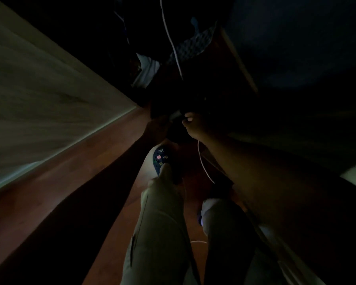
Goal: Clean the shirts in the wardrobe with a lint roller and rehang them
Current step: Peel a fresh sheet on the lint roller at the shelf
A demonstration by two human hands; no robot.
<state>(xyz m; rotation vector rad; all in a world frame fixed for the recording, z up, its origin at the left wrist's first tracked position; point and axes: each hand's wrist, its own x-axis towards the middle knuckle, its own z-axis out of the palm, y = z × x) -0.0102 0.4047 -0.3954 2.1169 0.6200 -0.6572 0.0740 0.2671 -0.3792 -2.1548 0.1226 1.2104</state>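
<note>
Several garments hang inside the dark wardrobe.

Both bare arms reached forward and down, meeting far in the middle. The left hand lay in deep shadow, its fingers not readable. Just right of it, the right hand showed curled fingers; whether they gripped anything was too dark to tell.
</note>
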